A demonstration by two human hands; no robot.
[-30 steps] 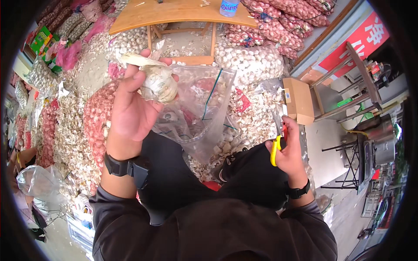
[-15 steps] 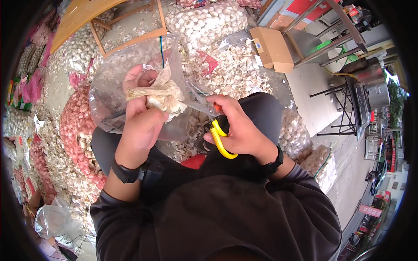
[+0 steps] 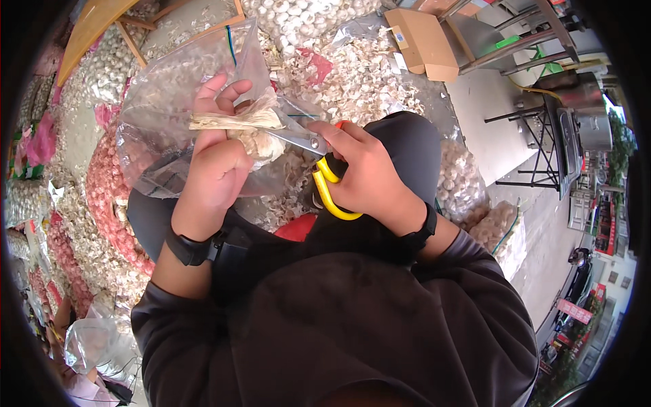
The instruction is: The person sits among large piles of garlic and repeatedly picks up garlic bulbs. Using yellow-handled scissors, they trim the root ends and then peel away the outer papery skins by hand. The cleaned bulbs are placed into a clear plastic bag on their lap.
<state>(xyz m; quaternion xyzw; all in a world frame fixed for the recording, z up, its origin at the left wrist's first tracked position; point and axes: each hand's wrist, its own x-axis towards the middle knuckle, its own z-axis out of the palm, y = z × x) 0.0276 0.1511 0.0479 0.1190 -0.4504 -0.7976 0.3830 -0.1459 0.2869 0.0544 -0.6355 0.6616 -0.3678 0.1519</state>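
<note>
left hand same grip on garlic bulb | scissors now at stem

— Which packages are seen?
— A brown cardboard box with a small pale label is set at the top, right of centre. A clear plastic bag is spread at upper left; another clear bag is crumpled at lower left.
— Any signs?
— Red signs are seen, tiny, at far right.

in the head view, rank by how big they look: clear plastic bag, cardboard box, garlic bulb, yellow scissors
1. clear plastic bag
2. and 3. yellow scissors and cardboard box: alike, and the box lies farther off, so unsure
4. garlic bulb
</note>
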